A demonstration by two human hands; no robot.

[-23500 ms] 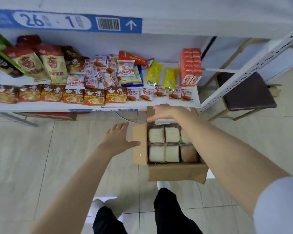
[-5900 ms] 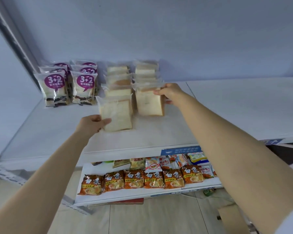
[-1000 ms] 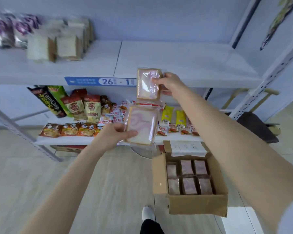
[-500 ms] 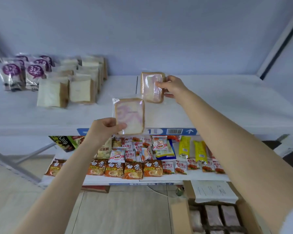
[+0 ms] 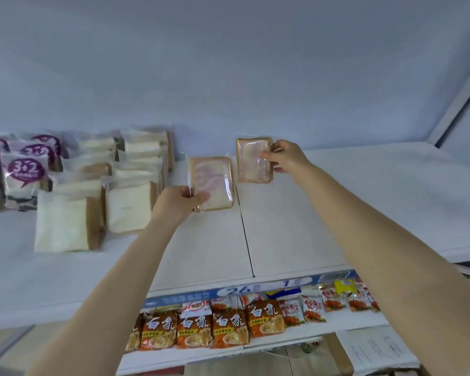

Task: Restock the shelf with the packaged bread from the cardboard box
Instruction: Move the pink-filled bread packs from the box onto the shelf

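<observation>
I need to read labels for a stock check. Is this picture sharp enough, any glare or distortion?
Head view: the 3+2 packs and noodle packs read well enough, the blue shelf tag is smeared by blur. Head view: sheen on the wrap of the bread pack in the right hand dulls its surface. Head view: wide-angle lens bows the shelf; light soft, shadows faint.

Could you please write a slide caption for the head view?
Left hand grips one bread pack; right hand grips another pack, at the shelf beside white bread.
</observation>
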